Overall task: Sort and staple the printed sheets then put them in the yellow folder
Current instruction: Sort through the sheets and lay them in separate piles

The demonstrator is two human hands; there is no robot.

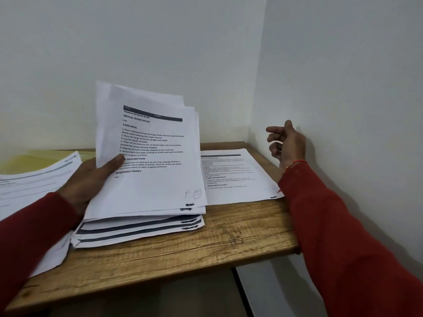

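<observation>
Still sorting: left hand (91,179) grips a fanned stack (148,161), thumb on top; right hand (286,143) hangs empty, fingers loosely curled, above one sorted sheet (235,177). Yellow folder (34,159) lies beyond left hand. Stapling and filing apparently not yet begun

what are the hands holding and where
The left hand grips a sheaf of sheets by its left edge, thumb on the front. The right hand holds nothing.

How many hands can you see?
2. The left hand grips the tilted stack of white printed sheets over the wooden table. The right hand hangs near the wall, holding nothing.
</observation>
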